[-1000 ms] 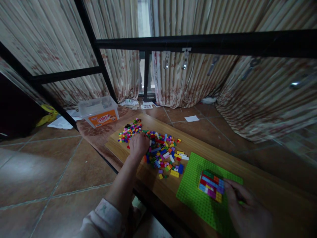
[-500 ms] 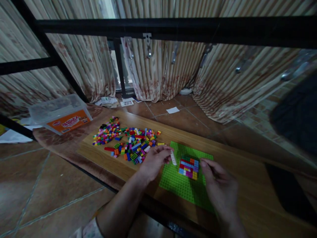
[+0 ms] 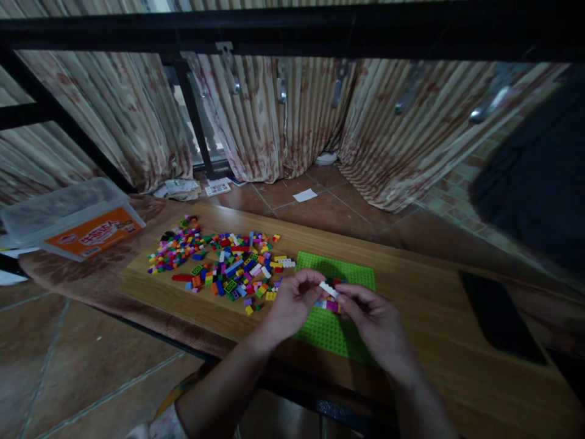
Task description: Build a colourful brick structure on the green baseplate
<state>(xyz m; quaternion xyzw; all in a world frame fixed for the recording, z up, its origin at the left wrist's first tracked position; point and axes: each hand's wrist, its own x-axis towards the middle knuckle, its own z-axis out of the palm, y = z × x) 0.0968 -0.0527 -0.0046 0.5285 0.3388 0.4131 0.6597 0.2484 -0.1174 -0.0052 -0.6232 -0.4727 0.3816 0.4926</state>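
A small white toy brick (image 3: 328,289) is pinched between my two hands, above the green baseplate (image 3: 329,334). My left hand (image 3: 291,302) grips its left end with thumb and fingers. At the other end, the fingertips of my right hand (image 3: 377,320) close on it. Beneath the hands, a flat patch of coloured bricks (image 3: 333,306) sits on the baseplate, mostly hidden by my fingers. To the left, a heap of loose coloured bricks (image 3: 233,268) spreads over the wooden board, close to my left hand.
A clear plastic tub with an orange label (image 3: 95,238) stands at the far left on a brown cloth. A dark flat phone-like object (image 3: 500,317) lies right on the wooden board (image 3: 425,299). Papers (image 3: 305,195) lie on the tiled floor before striped curtains.
My right hand has come left from the edge of the coloured patch to the white brick, which my left hand held alone. The camera view has shifted rightward.
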